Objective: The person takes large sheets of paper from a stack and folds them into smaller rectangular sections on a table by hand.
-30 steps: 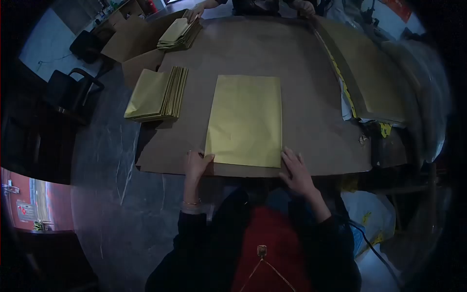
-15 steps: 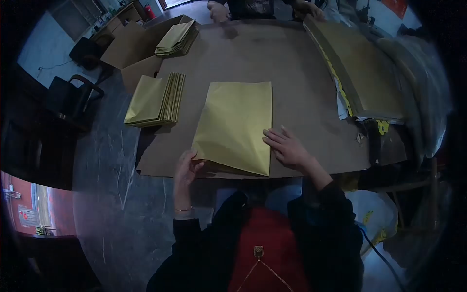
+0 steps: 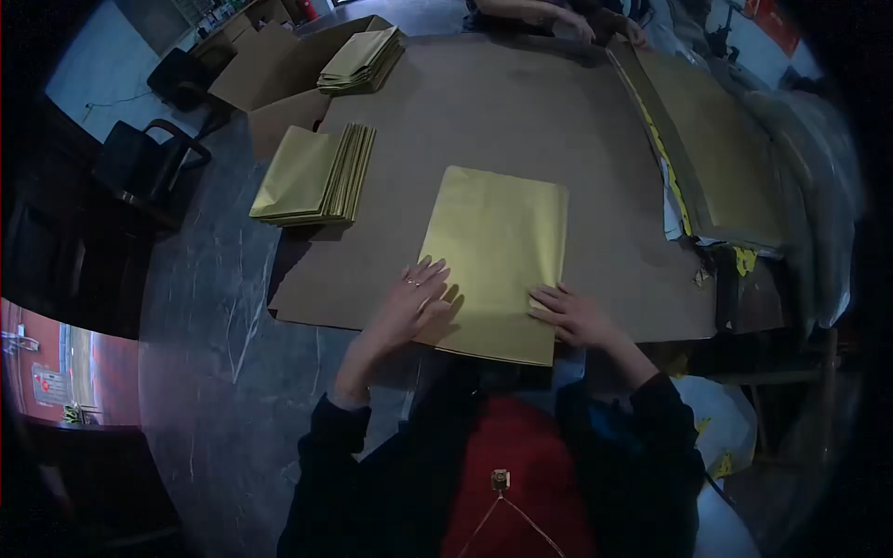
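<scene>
A flat yellow paper envelope (image 3: pixel 498 251) lies on the brown cardboard table cover (image 3: pixel 502 102), its near end reaching past the front edge. My left hand (image 3: pixel 409 307) rests on its left side with the fingers stretched out. On the opposite side, my right hand (image 3: pixel 577 318) lies with its fingertips over the right edge, fingers also extended. Neither hand grips it. To the left stands a pile of similar yellow envelopes (image 3: pixel 296 177), several of them leaning on edge.
Another stack of envelopes (image 3: pixel 358 60) sits at the far left beside an open cardboard box (image 3: pixel 265 70). A large brown stack with yellow tape (image 3: pixel 716 139) covers the right side. Across the table, a co-worker's hands (image 3: pixel 577 26) are near it. A black chair (image 3: pixel 139 163) stands left.
The envelope has come nearer to me and rightward in view. My left hand has moved from pinching its lower left corner to lying flat on it. The co-worker's hand moved right.
</scene>
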The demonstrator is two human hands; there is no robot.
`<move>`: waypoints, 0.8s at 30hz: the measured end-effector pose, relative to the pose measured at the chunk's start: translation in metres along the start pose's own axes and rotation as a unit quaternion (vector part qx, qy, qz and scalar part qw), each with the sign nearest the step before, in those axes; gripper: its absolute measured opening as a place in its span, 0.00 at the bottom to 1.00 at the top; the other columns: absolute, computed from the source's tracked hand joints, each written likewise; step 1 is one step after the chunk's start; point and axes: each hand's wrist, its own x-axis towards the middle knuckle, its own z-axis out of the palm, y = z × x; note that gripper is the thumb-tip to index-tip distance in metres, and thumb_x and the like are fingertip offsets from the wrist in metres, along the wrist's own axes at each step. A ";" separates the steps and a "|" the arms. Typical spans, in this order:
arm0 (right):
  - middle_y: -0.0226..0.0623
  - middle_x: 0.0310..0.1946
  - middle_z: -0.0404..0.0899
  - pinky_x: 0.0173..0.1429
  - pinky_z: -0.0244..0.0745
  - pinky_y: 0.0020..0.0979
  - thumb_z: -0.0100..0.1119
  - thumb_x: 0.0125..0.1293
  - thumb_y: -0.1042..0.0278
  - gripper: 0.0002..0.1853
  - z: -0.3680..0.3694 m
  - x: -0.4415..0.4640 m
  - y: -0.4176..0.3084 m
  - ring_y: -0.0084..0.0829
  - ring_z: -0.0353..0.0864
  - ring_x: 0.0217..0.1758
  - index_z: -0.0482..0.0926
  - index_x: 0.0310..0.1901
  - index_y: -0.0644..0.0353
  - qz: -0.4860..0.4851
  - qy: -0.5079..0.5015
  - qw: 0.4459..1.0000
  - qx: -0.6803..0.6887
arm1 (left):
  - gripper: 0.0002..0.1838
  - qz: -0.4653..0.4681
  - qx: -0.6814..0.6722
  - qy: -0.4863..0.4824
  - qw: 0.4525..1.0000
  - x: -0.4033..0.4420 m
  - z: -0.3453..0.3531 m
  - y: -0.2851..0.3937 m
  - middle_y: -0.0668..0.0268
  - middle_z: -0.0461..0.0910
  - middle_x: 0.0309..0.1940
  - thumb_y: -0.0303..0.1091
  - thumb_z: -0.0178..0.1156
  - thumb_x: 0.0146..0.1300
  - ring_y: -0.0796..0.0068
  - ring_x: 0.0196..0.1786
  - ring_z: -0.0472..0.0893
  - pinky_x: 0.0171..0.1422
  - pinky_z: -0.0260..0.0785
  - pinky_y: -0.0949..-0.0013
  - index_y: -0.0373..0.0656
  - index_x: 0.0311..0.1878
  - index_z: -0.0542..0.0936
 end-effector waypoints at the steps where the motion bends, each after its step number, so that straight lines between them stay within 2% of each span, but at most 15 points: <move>1: 0.33 0.70 0.56 0.75 0.50 0.44 0.54 0.64 0.62 0.29 -0.002 -0.008 -0.004 0.35 0.56 0.72 0.61 0.67 0.42 0.004 -0.001 1.000 0.002 | 0.27 0.052 0.012 -0.078 0.996 0.010 0.003 0.004 0.58 0.58 0.69 0.44 0.50 0.67 0.56 0.72 0.55 0.74 0.47 0.53 0.43 0.66 0.63; 2: 0.32 0.70 0.54 0.74 0.50 0.45 0.54 0.63 0.63 0.30 -0.007 -0.014 -0.009 0.35 0.55 0.72 0.60 0.67 0.42 -0.017 -0.018 1.000 0.007 | 0.27 0.057 0.013 -0.080 0.995 0.020 0.010 0.005 0.58 0.58 0.69 0.44 0.50 0.67 0.56 0.72 0.55 0.74 0.47 0.53 0.43 0.66 0.63; 5: 0.35 0.72 0.49 0.74 0.48 0.46 0.56 0.61 0.61 0.34 -0.003 -0.030 -0.017 0.37 0.50 0.74 0.57 0.69 0.44 -0.047 -0.044 0.998 -0.019 | 0.31 0.182 0.081 -0.134 0.971 0.050 0.035 0.009 0.62 0.52 0.72 0.52 0.42 0.69 0.59 0.73 0.52 0.75 0.44 0.54 0.46 0.70 0.56; 7: 0.41 0.72 0.49 0.75 0.42 0.46 0.54 0.59 0.53 0.35 -0.006 -0.028 -0.025 0.40 0.48 0.75 0.58 0.68 0.49 0.057 -0.029 0.998 -0.012 | 0.31 0.217 0.083 -0.143 0.962 0.061 0.053 0.010 0.62 0.52 0.72 0.52 0.41 0.69 0.60 0.74 0.51 0.75 0.43 0.54 0.46 0.70 0.55; 8: 0.43 0.72 0.46 0.76 0.38 0.46 0.54 0.58 0.49 0.39 -0.007 -0.024 -0.025 0.40 0.45 0.76 0.54 0.69 0.54 0.098 -0.031 0.994 -0.030 | 0.32 0.249 0.088 -0.149 0.953 0.066 0.064 0.006 0.63 0.51 0.72 0.53 0.41 0.69 0.60 0.74 0.51 0.75 0.43 0.54 0.47 0.71 0.55; 11: 0.44 0.72 0.47 0.75 0.37 0.46 0.55 0.57 0.49 0.40 -0.011 -0.019 -0.026 0.40 0.45 0.76 0.54 0.69 0.58 0.130 -0.044 0.990 -0.030 | 0.31 0.251 0.108 -0.150 0.950 0.066 0.079 0.003 0.65 0.51 0.72 0.53 0.41 0.69 0.62 0.74 0.51 0.75 0.42 0.54 0.48 0.71 0.56; 13: 0.44 0.72 0.48 0.75 0.36 0.47 0.54 0.57 0.51 0.40 -0.003 -0.020 -0.025 0.39 0.45 0.76 0.53 0.69 0.59 0.121 -0.002 0.992 -0.014 | 0.31 0.246 0.127 -0.132 0.952 0.062 0.080 0.002 0.66 0.53 0.72 0.53 0.41 0.69 0.64 0.74 0.52 0.75 0.43 0.54 0.50 0.71 0.56; 16: 0.40 0.72 0.50 0.76 0.35 0.46 0.53 0.59 0.56 0.37 0.001 -0.018 -0.023 0.37 0.47 0.75 0.54 0.69 0.55 0.126 -0.006 0.989 -0.074 | 0.31 0.244 0.118 -0.144 0.952 0.064 0.083 -0.002 0.67 0.53 0.72 0.52 0.42 0.69 0.63 0.74 0.52 0.75 0.43 0.54 0.50 0.71 0.56; 18: 0.32 0.71 0.54 0.76 0.36 0.46 0.50 0.62 0.60 0.32 0.006 -0.019 -0.017 0.33 0.50 0.74 0.58 0.69 0.49 0.099 -0.021 0.987 -0.122 | 0.29 0.242 0.052 -0.137 0.959 0.067 0.076 -0.007 0.66 0.56 0.71 0.53 0.39 0.70 0.62 0.73 0.53 0.75 0.43 0.53 0.49 0.69 0.61; 19: 0.29 0.67 0.62 0.75 0.38 0.46 0.49 0.63 0.62 0.27 0.007 -0.017 -0.018 0.33 0.54 0.73 0.64 0.66 0.47 0.129 0.047 0.990 0.024 | 0.29 0.208 -0.062 -0.189 0.958 0.074 0.068 -0.011 0.64 0.59 0.69 0.54 0.36 0.71 0.62 0.73 0.54 0.75 0.43 0.54 0.47 0.67 0.63; 20: 0.29 0.67 0.62 0.75 0.38 0.46 0.49 0.63 0.62 0.27 0.006 -0.016 -0.016 0.33 0.54 0.73 0.64 0.66 0.47 0.130 0.048 0.990 0.024 | 0.30 0.172 -0.176 -0.239 0.939 0.079 0.061 -0.015 0.63 0.63 0.67 0.56 0.33 0.71 0.61 0.72 0.55 0.75 0.43 0.56 0.46 0.66 0.66; 21: 0.30 0.65 0.65 0.74 0.44 0.45 0.49 0.64 0.62 0.25 0.003 -0.018 -0.014 0.35 0.57 0.72 0.67 0.64 0.48 0.157 0.059 0.977 0.133 | 0.34 0.124 -0.268 -0.261 0.919 0.078 0.052 -0.019 0.60 0.68 0.64 0.59 0.29 0.71 0.62 0.71 0.59 0.74 0.47 0.60 0.42 0.64 0.68; 22: 0.31 0.63 0.68 0.73 0.49 0.44 0.49 0.64 0.62 0.23 -0.004 -0.017 -0.015 0.37 0.60 0.70 0.69 0.62 0.50 0.181 0.069 0.951 0.240 | 0.35 0.030 -0.363 -0.307 0.879 0.077 0.041 -0.025 0.60 0.69 0.63 0.60 0.29 0.71 0.64 0.69 0.61 0.73 0.49 0.63 0.42 0.64 0.68; 23: 0.31 0.63 0.68 0.73 0.49 0.44 0.49 0.64 0.62 0.23 -0.007 -0.014 -0.018 0.37 0.60 0.70 0.69 0.62 0.50 0.182 0.071 0.951 0.239 | 0.36 -0.066 -0.449 -0.346 0.821 0.077 0.028 -0.026 0.61 0.69 0.62 0.60 0.28 0.70 0.66 0.68 0.63 0.73 0.51 0.65 0.41 0.64 0.67; 24: 0.36 0.57 0.73 0.70 0.55 0.43 0.52 0.63 0.65 0.20 -0.010 -0.009 -0.023 0.39 0.67 0.63 0.73 0.58 0.54 0.235 0.121 0.930 0.254 | 0.36 -0.159 -0.545 -0.275 0.776 0.067 0.020 -0.019 0.58 0.74 0.57 0.59 0.27 0.71 0.64 0.63 0.70 0.70 0.57 0.62 0.40 0.63 0.68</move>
